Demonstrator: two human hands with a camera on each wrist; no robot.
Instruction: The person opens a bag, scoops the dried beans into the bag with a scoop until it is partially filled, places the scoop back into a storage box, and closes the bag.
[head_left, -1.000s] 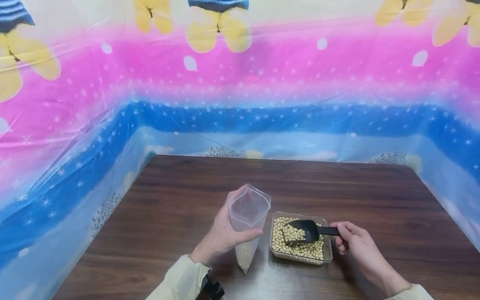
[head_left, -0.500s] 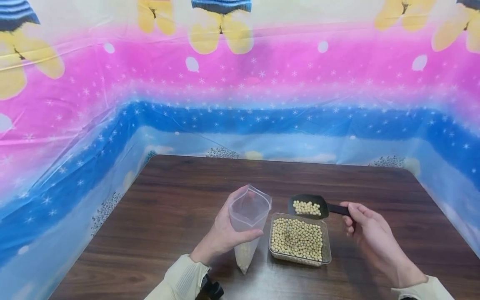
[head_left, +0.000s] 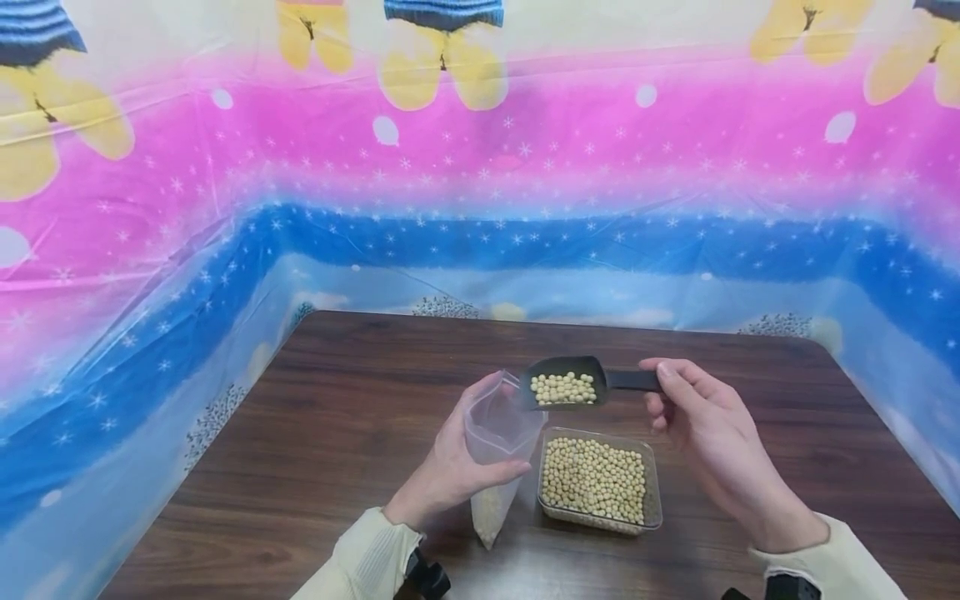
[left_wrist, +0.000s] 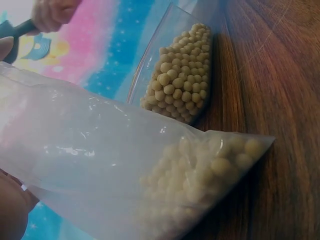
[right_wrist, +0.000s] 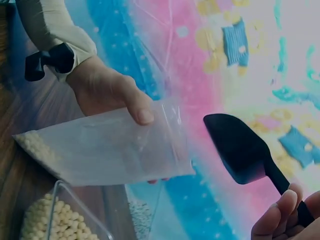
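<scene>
My left hand (head_left: 457, 458) grips a translucent plastic bag (head_left: 498, 442) near its open mouth, thumb in front and fingers behind. Soybeans (left_wrist: 180, 185) fill the bag's bottom corner, which points down at the table. In my right hand (head_left: 712, 425) is a black scoop (head_left: 600, 367), pinched by its handle and carrying a small heap of soybeans (head_left: 564, 388). The scoop's front edge overlaps the bag's mouth in the head view; in the right wrist view it shows from its underside, above the bag (right_wrist: 120, 145).
A clear plastic box (head_left: 600, 527) full of soybeans (head_left: 592, 479) stands on the dark wooden table (head_left: 360, 375), right of the bag and below the scoop. A patterned pink and blue cloth (head_left: 480, 183) hangs around the table's back and sides.
The scoop was down in the box's soybeans; my right hand has lifted it with a load and moved it left to the bag's mouth. My left hand and bag have hardly moved.
</scene>
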